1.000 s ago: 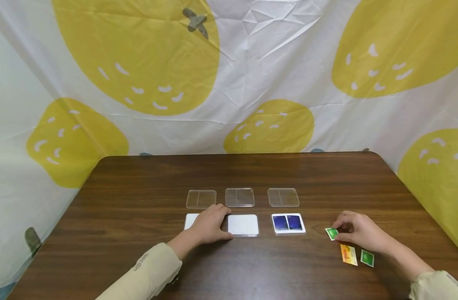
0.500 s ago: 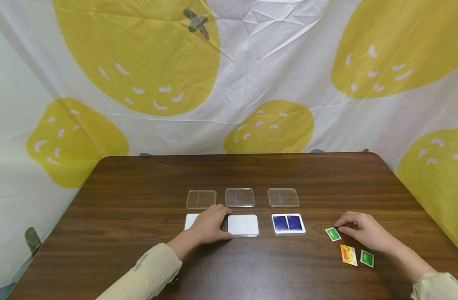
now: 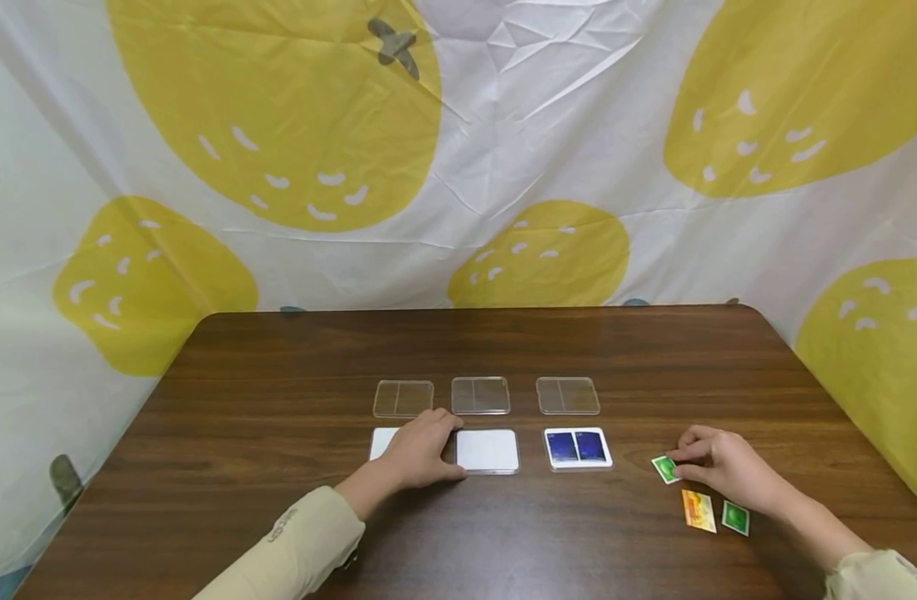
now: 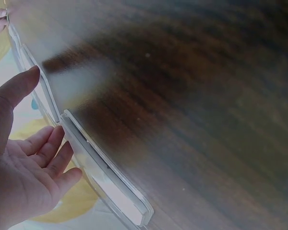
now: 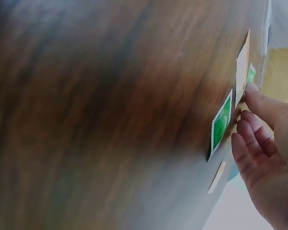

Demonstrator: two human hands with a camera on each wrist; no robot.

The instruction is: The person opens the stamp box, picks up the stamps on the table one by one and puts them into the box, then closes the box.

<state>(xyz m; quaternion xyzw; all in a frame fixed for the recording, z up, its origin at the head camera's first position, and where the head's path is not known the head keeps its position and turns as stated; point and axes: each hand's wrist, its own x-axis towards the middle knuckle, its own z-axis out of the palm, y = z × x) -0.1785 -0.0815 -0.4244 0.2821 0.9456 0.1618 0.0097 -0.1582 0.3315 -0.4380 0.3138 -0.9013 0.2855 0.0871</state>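
Observation:
In the head view my left hand (image 3: 421, 450) rests between two white-faced flat clear cases, its thumb and forefinger at the left corners of the middle case (image 3: 488, 451). It partly covers the left case (image 3: 380, 441). My right hand (image 3: 729, 468) pinches a small green stamp (image 3: 662, 471) by its right side, close over the table. Just nearer lie an orange-yellow stamp (image 3: 699, 511) and a second green stamp (image 3: 735, 518). The right wrist view shows the thumb (image 5: 261, 103) at the pinched stamp's corner, partly hiding the stamp.
A third case (image 3: 578, 465) holds two dark blue stamps. Behind the cases lie three clear plastic lids (image 3: 480, 395) in a row. Another light piece (image 5: 217, 177) shows beside the green stamp in the right wrist view. A fruit-print cloth (image 3: 503, 167) hangs behind the table (image 3: 278, 358).
My right fingers, on the green stamp a second ago, came off it half a second ago and now pinch it again. My left hand stays where it was.

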